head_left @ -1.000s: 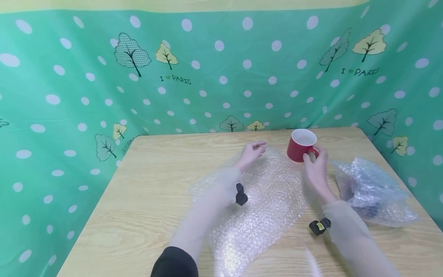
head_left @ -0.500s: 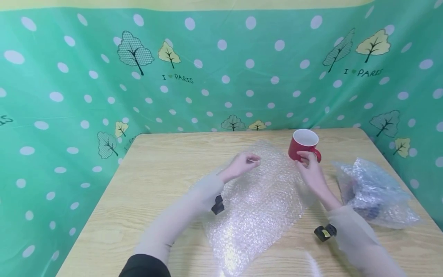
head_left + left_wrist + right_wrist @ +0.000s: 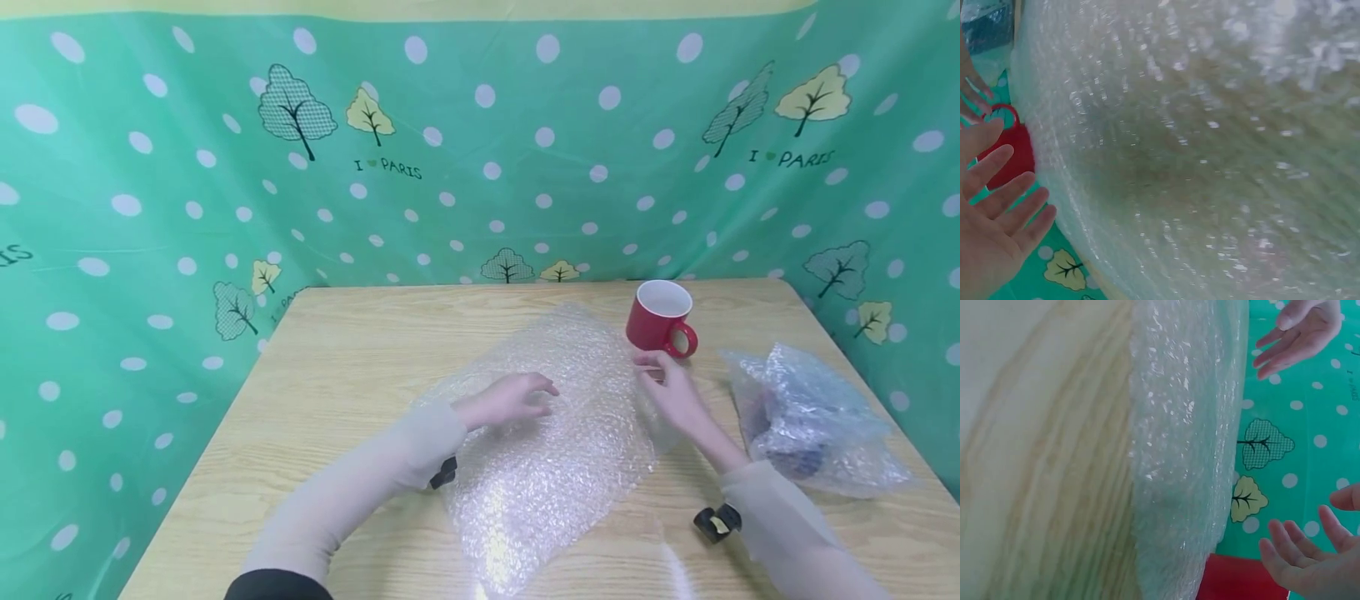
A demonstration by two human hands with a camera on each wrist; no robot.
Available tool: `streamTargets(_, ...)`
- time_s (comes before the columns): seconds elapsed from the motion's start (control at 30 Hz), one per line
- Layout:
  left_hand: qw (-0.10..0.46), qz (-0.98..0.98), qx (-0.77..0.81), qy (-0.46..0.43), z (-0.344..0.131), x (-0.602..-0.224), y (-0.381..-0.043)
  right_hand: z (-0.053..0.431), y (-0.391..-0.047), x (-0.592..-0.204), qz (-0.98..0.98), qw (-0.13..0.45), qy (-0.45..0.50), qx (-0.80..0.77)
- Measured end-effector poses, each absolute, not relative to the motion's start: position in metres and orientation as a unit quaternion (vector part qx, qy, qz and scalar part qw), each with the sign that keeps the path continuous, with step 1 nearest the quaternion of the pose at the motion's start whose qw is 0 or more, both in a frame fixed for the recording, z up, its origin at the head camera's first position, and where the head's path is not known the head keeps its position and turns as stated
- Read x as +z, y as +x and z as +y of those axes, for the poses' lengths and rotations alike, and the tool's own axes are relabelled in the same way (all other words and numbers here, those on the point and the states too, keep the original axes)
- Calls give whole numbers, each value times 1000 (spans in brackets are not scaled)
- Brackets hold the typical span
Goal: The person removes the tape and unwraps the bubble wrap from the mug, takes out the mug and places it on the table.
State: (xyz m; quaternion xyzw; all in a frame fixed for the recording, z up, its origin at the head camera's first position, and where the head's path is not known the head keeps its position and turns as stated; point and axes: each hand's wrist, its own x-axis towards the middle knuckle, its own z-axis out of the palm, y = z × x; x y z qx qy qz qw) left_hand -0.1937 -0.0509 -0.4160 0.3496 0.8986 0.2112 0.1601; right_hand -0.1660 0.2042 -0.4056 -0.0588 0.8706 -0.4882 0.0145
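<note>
A sheet of clear bubble wrap (image 3: 570, 467) lies spread on the wooden table. Over its middle hovers my left hand (image 3: 513, 400), fingers loosely bent and holding nothing; the left wrist view shows its fingers (image 3: 1007, 209) spread apart. Near the sheet's right edge is my right hand (image 3: 671, 392), just in front of a red mug (image 3: 652, 325). Its fingers (image 3: 1297, 544) look relaxed in the right wrist view, with nothing between them. Upright, with a white inside and its handle toward the right, the mug stands at the sheet's far right corner.
To the right on the table (image 3: 315, 375) sits a bubble-wrapped bundle (image 3: 813, 425) with something dark inside. Behind the table's far edge hangs a green dotted cloth (image 3: 450, 150) printed with trees, which also covers both sides.
My right hand has let go of the mug's handle and drawn back toward me. The left hand has moved left and nearer over the bubble wrap. The mug looks unmoved on the table.
</note>
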Motion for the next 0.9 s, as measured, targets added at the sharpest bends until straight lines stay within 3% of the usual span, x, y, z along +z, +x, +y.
streamTargets(0.5, 182, 891, 89, 407, -70, -434, -178, 203, -157, -417, 887, 9, -87, -454)
streamTargets(0.9, 183, 900, 76, 389, -88, -436, -171, 203, -154, -421, 881, 2, -105, -461)
